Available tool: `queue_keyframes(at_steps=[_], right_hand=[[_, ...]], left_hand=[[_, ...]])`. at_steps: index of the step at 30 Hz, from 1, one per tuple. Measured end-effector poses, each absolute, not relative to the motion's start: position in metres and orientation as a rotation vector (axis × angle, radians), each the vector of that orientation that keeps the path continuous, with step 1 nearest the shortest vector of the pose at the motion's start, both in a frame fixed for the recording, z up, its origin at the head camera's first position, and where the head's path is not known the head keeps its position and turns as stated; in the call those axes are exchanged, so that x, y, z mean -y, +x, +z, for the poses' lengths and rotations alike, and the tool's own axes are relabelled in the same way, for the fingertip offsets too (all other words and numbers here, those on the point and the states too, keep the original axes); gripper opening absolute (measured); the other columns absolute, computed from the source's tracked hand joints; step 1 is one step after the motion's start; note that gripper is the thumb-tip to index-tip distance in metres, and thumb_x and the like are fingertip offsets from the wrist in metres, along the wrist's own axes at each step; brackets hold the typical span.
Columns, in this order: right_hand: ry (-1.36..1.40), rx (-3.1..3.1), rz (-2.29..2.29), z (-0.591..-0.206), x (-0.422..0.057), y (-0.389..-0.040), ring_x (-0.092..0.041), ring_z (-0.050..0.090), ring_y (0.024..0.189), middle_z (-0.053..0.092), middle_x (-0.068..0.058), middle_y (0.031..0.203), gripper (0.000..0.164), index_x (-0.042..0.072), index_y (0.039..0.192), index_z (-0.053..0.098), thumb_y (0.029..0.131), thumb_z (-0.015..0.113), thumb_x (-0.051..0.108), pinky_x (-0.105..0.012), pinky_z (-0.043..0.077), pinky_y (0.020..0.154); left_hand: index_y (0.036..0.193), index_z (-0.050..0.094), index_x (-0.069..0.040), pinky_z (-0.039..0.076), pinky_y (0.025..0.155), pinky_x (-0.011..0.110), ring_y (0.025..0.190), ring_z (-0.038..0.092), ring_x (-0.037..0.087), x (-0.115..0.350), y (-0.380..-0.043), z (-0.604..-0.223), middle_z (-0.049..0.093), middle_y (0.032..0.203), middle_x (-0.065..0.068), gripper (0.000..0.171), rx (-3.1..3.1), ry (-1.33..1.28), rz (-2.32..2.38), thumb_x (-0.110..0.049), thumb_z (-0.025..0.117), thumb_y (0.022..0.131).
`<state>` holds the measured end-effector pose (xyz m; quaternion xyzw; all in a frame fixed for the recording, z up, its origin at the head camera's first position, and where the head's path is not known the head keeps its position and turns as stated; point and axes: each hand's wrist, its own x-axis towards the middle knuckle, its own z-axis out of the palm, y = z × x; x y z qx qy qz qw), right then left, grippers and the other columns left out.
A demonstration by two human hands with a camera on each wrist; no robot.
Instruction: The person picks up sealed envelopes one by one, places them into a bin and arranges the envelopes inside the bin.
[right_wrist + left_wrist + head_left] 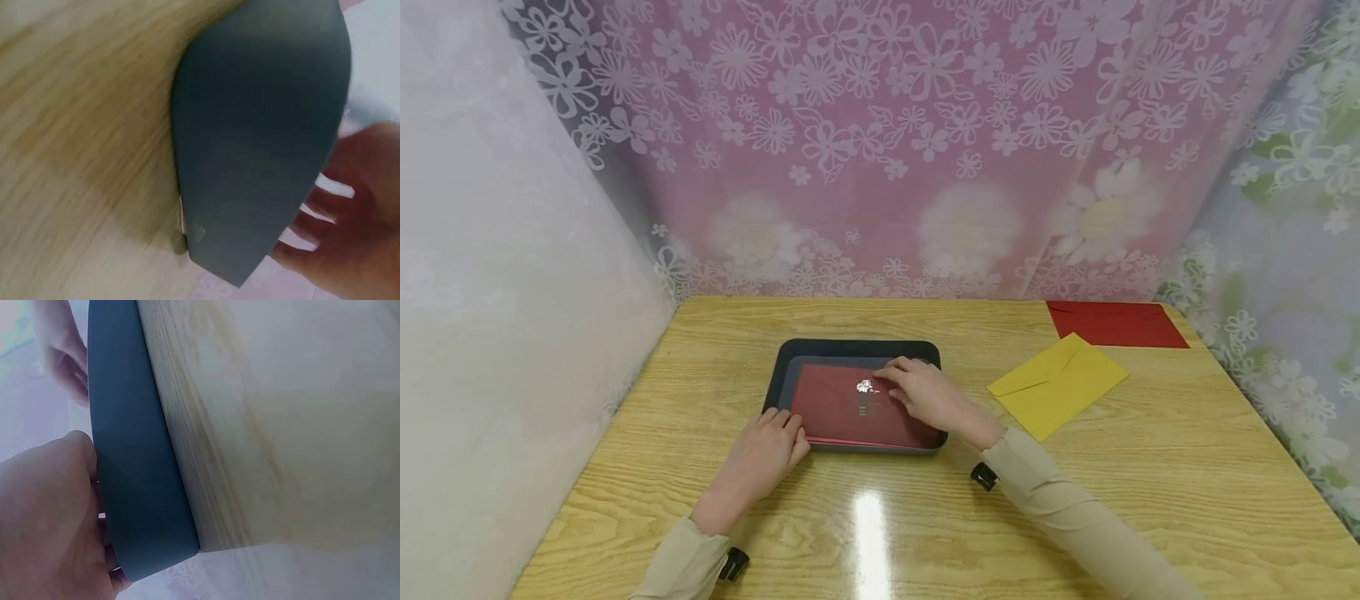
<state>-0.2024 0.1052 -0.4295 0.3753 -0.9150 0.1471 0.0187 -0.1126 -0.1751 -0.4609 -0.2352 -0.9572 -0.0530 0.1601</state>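
Observation:
A dark grey tray (778,367) stands on the table with a dark red card (835,408) lying flat in it. White print marks the card's middle, and a lighter red edge shows under its front side. Loosely bent, my left hand (765,454) rests over the tray's front left corner, beside the card's left edge. Its fingertips are partly hidden behind the rim in the left wrist view. Over the card's right part reaches my right hand (928,393), fingers relaxed and slightly spread, fingertips at the printed area. The tray's outer wall (250,137) hides those fingertips in the right wrist view.
To the tray's right lies a yellow envelope (1060,387), turned at an angle. A red envelope (1120,325) lies behind it near the table's back right corner. Flowered curtains (880,150) hang along the back and right of the wooden table (700,350).

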Motion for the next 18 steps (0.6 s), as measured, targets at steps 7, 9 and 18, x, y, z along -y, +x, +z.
queue_keyframes(at_steps=[7, 9, 18], right_hand=[[1.166, 2.769, 0.558, -0.422, -0.129, -0.209, -0.033, 0.061, 0.116, 0.062, -0.014, 0.129, 0.031, 0.009, 0.13, 0.065, 0.099, 0.064, 0.014, -0.049, 0.05, 0.096], [1.105, 2.732, 0.578, -0.418, -0.142, -0.213, -0.031, 0.063, 0.108, 0.064, -0.012, 0.124, 0.027, 0.009, 0.125, 0.068, 0.098, 0.065, 0.014, -0.046, 0.052, 0.089], [0.821, 2.751, 0.514, -0.405, -0.228, -0.24, -0.037, 0.065, 0.098, 0.065, -0.017, 0.119, 0.021, 0.007, 0.117, 0.068, 0.097, 0.066, 0.008, -0.048, 0.054, 0.077]], left_hand=[[0.075, 0.05, -0.012, 0.034, 0.066, 0.031, 0.07, 0.039, 0.019, 0.175, -0.113, -0.461, 0.048, 0.072, 0.0, 0.024, 2.731, -0.678, -0.139, -0.015, 0.06, 0.097], [0.076, 0.05, -0.012, 0.034, 0.066, 0.031, 0.07, 0.039, 0.019, 0.175, -0.113, -0.461, 0.048, 0.073, 0.0, 0.024, 2.734, -0.676, -0.142, -0.015, 0.06, 0.097], [0.076, 0.05, -0.012, 0.033, 0.066, 0.03, 0.07, 0.039, 0.019, 0.176, -0.112, -0.462, 0.047, 0.072, 0.0, 0.024, 2.741, -0.674, -0.144, -0.015, 0.06, 0.097]])
